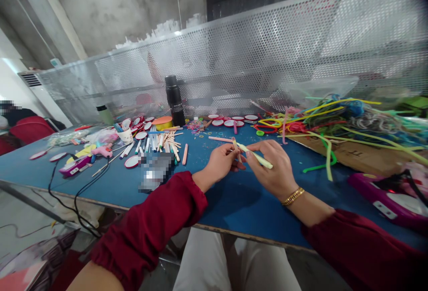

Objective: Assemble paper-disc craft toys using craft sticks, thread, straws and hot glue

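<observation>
While your hands meet over the middle of the desk, toward its near edge, the head view shows one pale green stick between them. Your left hand is curled, its fingertips pinched on the stick's left end. Your right hand is pinched round its middle, and the far end juts out to the right. One pink stick lies just beyond. One black flask stands upright near the far edge.

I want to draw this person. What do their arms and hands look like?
A dark red sleeve with a gathered cuff covers each arm. The left hand and right hand are bare, without gloves. A gold bracelet circles the right wrist.
</observation>
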A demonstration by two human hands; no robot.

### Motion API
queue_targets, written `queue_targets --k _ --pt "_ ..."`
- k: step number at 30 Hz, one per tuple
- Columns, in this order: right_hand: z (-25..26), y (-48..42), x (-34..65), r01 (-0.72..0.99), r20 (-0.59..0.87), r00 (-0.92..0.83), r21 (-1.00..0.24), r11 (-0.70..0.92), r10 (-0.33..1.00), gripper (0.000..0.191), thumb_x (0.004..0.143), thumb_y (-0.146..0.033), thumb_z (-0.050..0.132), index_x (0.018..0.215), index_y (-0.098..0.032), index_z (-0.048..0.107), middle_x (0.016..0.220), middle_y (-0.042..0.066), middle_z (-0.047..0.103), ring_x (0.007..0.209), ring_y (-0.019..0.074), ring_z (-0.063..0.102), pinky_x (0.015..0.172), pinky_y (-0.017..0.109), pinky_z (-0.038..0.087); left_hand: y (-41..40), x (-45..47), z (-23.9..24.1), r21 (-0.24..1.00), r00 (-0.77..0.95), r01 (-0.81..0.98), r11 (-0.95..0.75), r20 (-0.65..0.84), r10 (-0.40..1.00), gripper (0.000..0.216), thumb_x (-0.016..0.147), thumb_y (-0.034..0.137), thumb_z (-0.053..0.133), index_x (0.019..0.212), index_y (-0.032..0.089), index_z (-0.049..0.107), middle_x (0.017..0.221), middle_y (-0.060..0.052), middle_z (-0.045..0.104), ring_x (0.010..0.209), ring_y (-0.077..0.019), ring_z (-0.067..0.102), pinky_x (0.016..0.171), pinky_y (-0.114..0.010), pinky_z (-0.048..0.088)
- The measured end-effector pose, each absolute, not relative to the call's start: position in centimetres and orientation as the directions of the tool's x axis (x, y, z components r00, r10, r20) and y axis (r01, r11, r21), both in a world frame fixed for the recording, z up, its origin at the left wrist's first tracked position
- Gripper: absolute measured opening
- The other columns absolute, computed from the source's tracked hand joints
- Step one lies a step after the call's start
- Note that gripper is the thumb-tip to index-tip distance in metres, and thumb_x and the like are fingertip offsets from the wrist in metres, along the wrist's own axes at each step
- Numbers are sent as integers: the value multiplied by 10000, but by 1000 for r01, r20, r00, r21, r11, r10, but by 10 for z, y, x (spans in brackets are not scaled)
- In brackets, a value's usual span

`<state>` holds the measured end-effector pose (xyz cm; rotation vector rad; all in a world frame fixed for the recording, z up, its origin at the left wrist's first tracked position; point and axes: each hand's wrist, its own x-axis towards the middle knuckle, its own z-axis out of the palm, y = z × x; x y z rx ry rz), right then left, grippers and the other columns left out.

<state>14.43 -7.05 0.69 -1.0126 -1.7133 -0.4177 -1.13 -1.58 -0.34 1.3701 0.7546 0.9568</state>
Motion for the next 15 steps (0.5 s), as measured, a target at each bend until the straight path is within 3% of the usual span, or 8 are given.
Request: queue_targets --k 15 --pt "6 -71 143 799 893 -103 -189 571 439 95 955 -277 594 908 -218 651 832 68 706 833 254 628 769 403 498 -18 -10 -2 992 433 -122 -31 81 898 146 927 322 613 938 177 597 744 4 673 550 -123 666 485 -197 465"
